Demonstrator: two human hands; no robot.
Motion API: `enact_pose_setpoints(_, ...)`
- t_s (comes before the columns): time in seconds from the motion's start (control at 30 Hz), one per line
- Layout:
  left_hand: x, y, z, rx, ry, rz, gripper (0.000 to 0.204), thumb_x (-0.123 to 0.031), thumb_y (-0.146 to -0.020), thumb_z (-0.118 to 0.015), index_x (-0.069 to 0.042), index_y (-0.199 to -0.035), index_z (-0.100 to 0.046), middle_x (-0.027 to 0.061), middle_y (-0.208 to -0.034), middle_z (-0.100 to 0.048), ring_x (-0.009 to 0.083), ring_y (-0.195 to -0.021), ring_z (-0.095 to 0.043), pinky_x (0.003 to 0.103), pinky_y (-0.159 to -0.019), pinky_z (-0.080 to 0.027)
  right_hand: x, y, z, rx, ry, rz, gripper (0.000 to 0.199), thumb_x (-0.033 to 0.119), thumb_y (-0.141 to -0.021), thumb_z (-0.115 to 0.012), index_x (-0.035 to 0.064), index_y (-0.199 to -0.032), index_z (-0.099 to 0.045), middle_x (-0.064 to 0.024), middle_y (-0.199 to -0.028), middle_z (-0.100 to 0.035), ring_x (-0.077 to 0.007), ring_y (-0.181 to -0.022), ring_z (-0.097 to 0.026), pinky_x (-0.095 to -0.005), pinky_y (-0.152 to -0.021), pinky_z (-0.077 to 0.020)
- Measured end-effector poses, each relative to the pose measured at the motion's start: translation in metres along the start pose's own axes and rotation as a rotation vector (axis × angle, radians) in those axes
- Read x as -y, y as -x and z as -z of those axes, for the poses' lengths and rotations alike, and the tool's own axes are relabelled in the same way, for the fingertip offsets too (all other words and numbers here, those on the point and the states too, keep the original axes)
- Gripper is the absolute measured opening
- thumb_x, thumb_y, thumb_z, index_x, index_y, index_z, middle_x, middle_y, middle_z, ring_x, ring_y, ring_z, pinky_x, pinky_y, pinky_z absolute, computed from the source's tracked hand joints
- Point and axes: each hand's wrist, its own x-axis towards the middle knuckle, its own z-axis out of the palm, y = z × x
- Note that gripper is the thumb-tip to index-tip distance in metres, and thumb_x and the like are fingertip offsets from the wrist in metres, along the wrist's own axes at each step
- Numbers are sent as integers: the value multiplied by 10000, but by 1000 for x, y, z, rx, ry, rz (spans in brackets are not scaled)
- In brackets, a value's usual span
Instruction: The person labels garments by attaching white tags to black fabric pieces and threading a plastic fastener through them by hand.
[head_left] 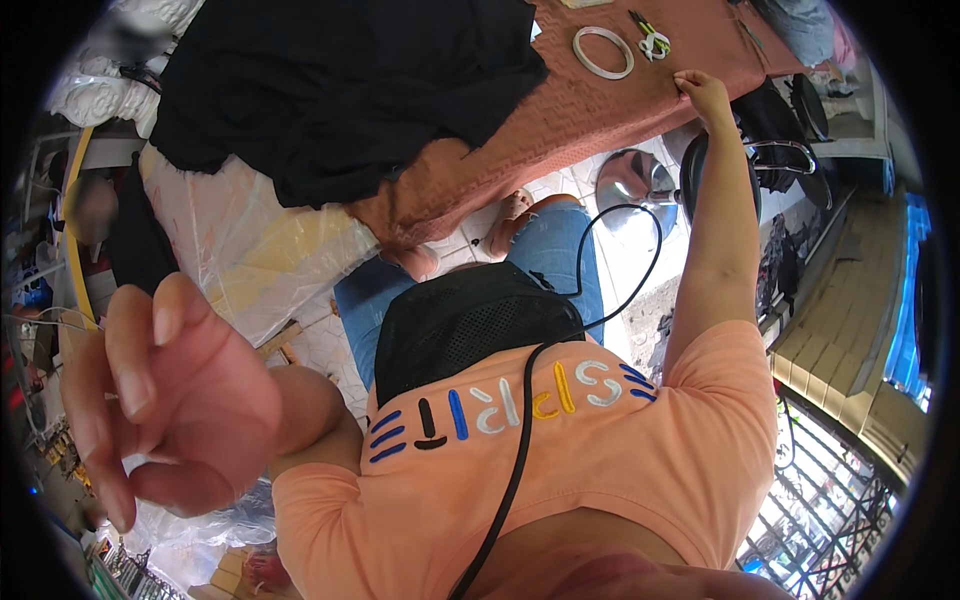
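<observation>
My left hand [190, 400] is raised close to the camera at the lower left, palm showing. Its fingers are apart and loosely curled, with nothing between them. At the far right, my right hand [706, 97] reaches to the edge of a table covered by a brown quilted cloth [590, 110]. Its fingertips are drawn together at the cloth; what they pinch, if anything, is too small to make out. Nearest to it lie a small yellow-green and black tool with a white loop [652, 38] and a pale ring-shaped roll of tape [603, 53]. Black fabric [350, 90] spreads over the table's left part.
Clear plastic sheeting [240, 235] hangs over a yellowish bundle left of the table. A stool with a shiny metal base [635, 180] stands under my right arm. A black cable [525, 430] runs down my front to a black mesh pouch [470, 320] at my lap.
</observation>
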Motion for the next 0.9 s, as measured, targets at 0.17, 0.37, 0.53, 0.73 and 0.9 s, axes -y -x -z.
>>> enact_pose_setpoints(0.17, 1, -2, 1, 13, -21, 39, 190, -151, -838, -614, -327, -864, -681, -109, -1070, -485, 97, -968, -431, 329, -881, -279, 4, -6, -1, 26, 3, -26, 159, 51, -801, -633, -31, -934, -663, -32, -735, -639, -86, -596, -543, -222, -568, -445)
enact_pose_setpoints(0.37, -5, -5, 7, -31, -18, 12, 189, -111, -835, -577, -262, -888, -677, -87, -1047, -489, 116, -955, -437, 325, -872, -287, 6, -4, 12, 4, 218, 8, 219, 160, -808, -658, 19, -974, -678, -56, -805, -671, -107, -692, -597, -238, -648, -469)
enact_pose_setpoints(0.53, 4, -17, 45, -91, -378, -66, 212, -146, -872, -592, -138, -1081, -632, 22, -1163, -542, 181, -968, -522, 365, -876, -401, 65, 9, -10, -202, 257, 213, 290, 324, -783, -667, 105, -969, -700, -97, -839, -690, -204, -780, -662, -317, -714, -500)
enact_pose_setpoints(0.73, 107, 3, 130, -39, -1367, 285, 424, -241, -777, -693, -1, -1112, -596, 165, -1074, -620, 278, -998, -588, 345, -880, -443, 232, 122, -135, 174, 220, 578, 436, 394, -738, -711, 108, -1061, -648, -119, -987, -635, -219, -836, -625, -333, -736, -500)
enact_pose_setpoints(0.9, 120, 20, 171, 38, -1554, 740, 269, -143, -743, -653, -82, -1004, -653, 112, -1062, -628, 295, -1027, -561, 359, -887, -432, 244, 127, -168, 30, 475, 868, 301, 284, -763, -695, 80, -977, -638, -116, -878, -636, -240, -767, -624, -336, -680, -497)
